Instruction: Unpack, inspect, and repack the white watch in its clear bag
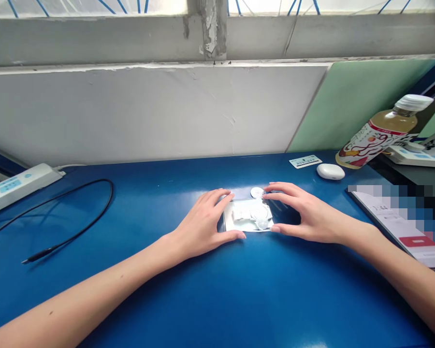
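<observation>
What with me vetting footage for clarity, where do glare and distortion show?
In the head view, the window is blown out; the white packet between left hand and right hand looks washed out; the blue table shows soft glare; the bottle leans, probably from wide-angle stretch; mosaic blocks hide part of the screened device.

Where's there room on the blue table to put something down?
There's bare blue table in front, between the two forearms, and another patch between the black cable and the left hand. It's crowded between that hand and the right hand, around the shiny white item, and at the back right, where the bottle, white case and card sit close.
</observation>
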### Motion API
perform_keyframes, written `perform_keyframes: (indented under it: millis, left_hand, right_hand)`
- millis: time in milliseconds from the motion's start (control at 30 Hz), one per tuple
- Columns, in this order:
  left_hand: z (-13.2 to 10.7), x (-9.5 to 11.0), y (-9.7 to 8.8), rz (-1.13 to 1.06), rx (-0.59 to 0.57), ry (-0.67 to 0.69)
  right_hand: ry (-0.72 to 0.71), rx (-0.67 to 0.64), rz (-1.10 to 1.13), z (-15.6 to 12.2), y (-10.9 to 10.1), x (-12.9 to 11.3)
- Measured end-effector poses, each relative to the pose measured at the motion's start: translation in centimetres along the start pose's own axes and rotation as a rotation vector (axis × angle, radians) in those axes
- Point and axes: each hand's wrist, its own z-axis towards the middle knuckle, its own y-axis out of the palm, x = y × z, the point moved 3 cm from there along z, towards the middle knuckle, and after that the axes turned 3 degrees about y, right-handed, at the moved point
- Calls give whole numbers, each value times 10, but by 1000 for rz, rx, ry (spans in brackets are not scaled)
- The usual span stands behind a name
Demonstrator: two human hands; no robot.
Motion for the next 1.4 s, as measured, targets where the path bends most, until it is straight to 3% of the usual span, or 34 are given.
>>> perform_keyframes:
  millis: [233,400,533,667,767,867,1067,1200,1400]
  left_hand:
    - [1,2,0,-29,29,40]
    - [2,2,-5,-119,69,72]
    - [-1,4,-10,-194,155,90]
    - [-5,2,-8,-234,246,33]
    - [-6,2,-5,-263,237,68]
    - [-5,4,-4,-240,169,126]
    - [-1,4,-4,-168,94,135]
    - [0,3,-2,-146,86,100]
    - [0,3,-1,-122,54,64]
  right_hand:
    - [-133,50,-76,0,-1,-4]
    - [-187,219,102,0,-4,-13]
    - [-8,310,412,1,-8,-18]
    - [274,181,720,3,1,-15]
    - [359,90,828,5,10,-12]
    - [357,111,729,5,13,-11]
    - [108,222,104,1,3,-12]
    - [-57,71,-47,-1,2,-13]
    - [-19,-53,-47,0,10,-11]
